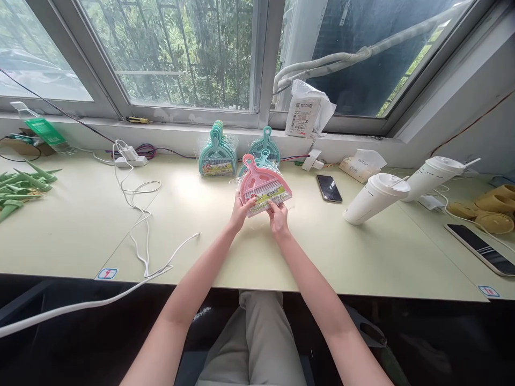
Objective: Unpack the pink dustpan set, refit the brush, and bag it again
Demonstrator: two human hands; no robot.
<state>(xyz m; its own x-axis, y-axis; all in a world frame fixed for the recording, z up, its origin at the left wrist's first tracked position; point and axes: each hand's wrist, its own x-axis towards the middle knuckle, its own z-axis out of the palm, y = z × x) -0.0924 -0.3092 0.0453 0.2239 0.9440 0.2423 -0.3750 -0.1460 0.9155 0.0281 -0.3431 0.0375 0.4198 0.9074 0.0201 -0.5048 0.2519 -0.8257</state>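
A pink mini dustpan and brush set [263,182] in clear wrapping is held up over the table, its handle pointing away from me. My left hand [241,210] grips its lower left corner, thumb on the front. On the lower right edge, my right hand [277,215] pinches it too. Directly behind it a green dustpan set [264,155] shows in part; I cannot tell whether it is held as well. Another green set [267,140] leans by the wall. To the left stands a stack of several green dustpan sets [217,151].
Right of my hands lie a black phone [329,188], a tissue pack [362,165] and two white lidded cups [377,198] with straws. A white cable [145,230] runs across the table [193,209] on the left, from a power strip [131,159]. Green leaves [24,187] lie far left.
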